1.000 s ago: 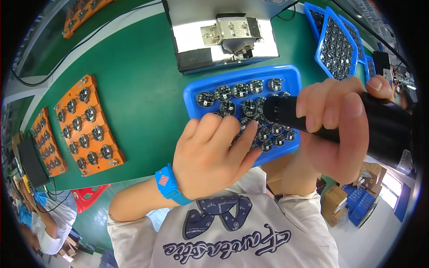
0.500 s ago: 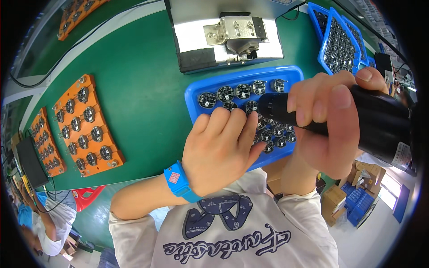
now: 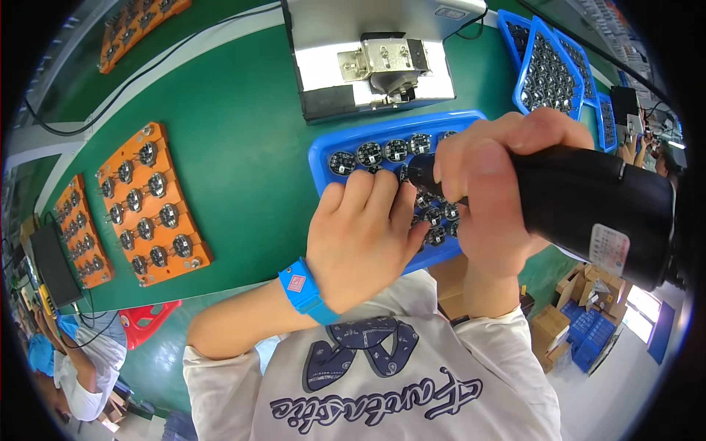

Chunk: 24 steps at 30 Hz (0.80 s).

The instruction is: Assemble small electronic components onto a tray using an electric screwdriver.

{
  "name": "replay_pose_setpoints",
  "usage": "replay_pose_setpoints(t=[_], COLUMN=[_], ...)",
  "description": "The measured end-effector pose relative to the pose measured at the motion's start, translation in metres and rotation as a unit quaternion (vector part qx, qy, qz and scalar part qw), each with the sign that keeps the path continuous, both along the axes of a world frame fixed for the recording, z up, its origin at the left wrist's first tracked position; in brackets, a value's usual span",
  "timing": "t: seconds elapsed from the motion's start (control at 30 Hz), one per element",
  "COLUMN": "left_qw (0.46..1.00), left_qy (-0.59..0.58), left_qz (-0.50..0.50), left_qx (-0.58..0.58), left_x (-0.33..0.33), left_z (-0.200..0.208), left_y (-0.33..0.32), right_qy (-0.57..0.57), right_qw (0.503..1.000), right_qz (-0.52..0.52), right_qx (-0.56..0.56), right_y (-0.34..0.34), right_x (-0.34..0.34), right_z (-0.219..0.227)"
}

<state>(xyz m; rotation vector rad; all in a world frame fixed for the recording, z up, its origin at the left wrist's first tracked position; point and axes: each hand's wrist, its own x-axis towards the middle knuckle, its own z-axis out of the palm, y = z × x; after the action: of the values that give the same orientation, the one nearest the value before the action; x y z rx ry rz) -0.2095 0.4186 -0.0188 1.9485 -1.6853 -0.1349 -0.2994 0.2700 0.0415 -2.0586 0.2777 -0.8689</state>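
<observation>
My right hand (image 3: 489, 195) wraps round a thick black electric screwdriver (image 3: 588, 206) with a cable at its rear end. The tool's narrow nose points left and down, close to the fingertips of my left hand (image 3: 364, 235). That hand wears a blue wrist strap (image 3: 301, 292) and reaches into a blue tray (image 3: 318, 165), fingers bent down on a small round circuit-board part (image 3: 403, 173). Fingers and tool nose hide most of this part. More round parts (image 3: 369, 153) stand in rows around it. The tool's tip cannot be made out.
Behind the tray stands a metal box with a bracket fixture (image 3: 390, 62). Orange plates (image 3: 184, 268) carrying round parts lie at left. Further blue trays (image 3: 523, 92) full of parts stand far right. A person (image 3: 92, 382) sits at lower left; cardboard boxes (image 3: 548, 327) stand lower right.
The screwdriver and my right hand have shifted left, its rear end tilting lower. My left hand remains in the tray, almost unmoved. The whole view has shifted slightly.
</observation>
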Motion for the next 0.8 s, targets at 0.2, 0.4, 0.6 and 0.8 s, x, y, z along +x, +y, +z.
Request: replay_pose_setpoints(t=[0.2,0.4,0.6,0.8], left_qw=[1.0,0.999,0.997,0.999], left_qy=[-0.013,0.004,0.04,0.044], left_qz=[0.013,0.02,0.032,0.011], left_qx=[-0.011,-0.036,-0.05,-0.023], left_x=[-0.002,-0.006,-0.004,-0.003], left_z=[-0.002,-0.004,-0.006,0.0], left_y=[0.004,0.004,0.005,0.01], right_qy=[-0.018,-0.167,-0.109,-0.094], right_qw=[1.0,0.958,0.965,0.975], right_qz=[-0.009,0.135,0.233,0.193], right_qx=[-0.017,0.192,0.044,-0.056], right_y=[-0.003,-0.024,-0.061,-0.053], right_x=[-0.001,0.028,0.052,0.054], right_z=[0.0,0.046,0.053,0.045])
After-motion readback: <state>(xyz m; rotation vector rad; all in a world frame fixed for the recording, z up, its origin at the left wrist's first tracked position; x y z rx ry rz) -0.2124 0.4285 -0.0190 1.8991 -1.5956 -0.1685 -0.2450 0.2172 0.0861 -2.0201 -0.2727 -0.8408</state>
